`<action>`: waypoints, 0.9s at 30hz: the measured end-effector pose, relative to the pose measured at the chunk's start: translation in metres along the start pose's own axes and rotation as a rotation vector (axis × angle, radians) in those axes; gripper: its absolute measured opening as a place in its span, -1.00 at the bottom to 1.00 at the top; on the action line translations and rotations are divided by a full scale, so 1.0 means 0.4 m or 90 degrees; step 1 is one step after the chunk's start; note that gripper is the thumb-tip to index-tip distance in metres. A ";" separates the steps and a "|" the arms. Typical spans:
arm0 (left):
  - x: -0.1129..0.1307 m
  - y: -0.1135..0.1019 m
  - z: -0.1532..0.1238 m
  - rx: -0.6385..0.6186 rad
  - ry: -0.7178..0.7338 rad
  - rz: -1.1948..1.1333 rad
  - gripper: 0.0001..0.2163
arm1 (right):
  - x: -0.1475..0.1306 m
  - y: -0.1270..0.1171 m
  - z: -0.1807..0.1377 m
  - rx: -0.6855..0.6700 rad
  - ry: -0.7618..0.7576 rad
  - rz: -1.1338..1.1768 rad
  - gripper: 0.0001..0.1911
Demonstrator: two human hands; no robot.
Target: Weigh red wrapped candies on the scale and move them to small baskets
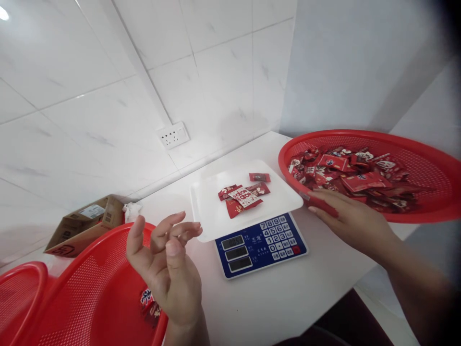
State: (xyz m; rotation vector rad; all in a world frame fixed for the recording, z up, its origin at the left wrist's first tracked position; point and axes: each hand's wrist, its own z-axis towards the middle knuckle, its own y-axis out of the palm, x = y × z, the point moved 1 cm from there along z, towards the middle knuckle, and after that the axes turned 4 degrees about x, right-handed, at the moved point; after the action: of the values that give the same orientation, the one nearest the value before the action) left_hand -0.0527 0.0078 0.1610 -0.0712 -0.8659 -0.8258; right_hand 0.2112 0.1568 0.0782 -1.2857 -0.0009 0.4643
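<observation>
My left hand [169,264] is raised palm up over the rim of a red mesh basket [90,302] at the lower left, fingers apart and holding nothing. My right hand [345,218] rests on the near rim of a second red basket [425,158], which is full of red candy packets [356,180]. Its fingers lie along the rim. Between my hands stands a blue scale [261,245] with a white tray [216,216]. Several red packets [243,197] lie on the tray.
A packet [149,302] lies inside the lower-left basket. Another red basket rim [19,293] shows at the far left. An open cardboard box [84,223] sits by the tiled wall, with a wall socket [173,135] above the white table.
</observation>
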 end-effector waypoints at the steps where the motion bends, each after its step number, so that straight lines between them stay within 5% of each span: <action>1: 0.001 0.000 -0.001 -0.001 -0.001 0.002 -0.64 | -0.001 0.000 0.000 0.000 -0.002 -0.002 -0.52; 15: -0.021 0.008 -0.012 -0.064 -0.054 0.066 -0.62 | 0.003 0.015 -0.005 0.095 -0.078 0.022 -0.59; 21: -0.073 0.055 -0.052 -0.468 -0.178 0.360 -0.67 | -0.026 0.030 -0.074 0.314 -0.162 0.285 -0.75; 27: -0.053 0.074 -0.091 -0.641 -0.120 0.477 -0.61 | -0.033 0.121 -0.191 0.170 -0.280 0.442 -0.85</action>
State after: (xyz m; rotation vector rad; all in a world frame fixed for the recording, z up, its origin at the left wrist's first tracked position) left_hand -0.0171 0.0277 0.1296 -1.2946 -0.4506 -0.4648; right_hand 0.2028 0.0921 0.0145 -0.8733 0.1382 1.2932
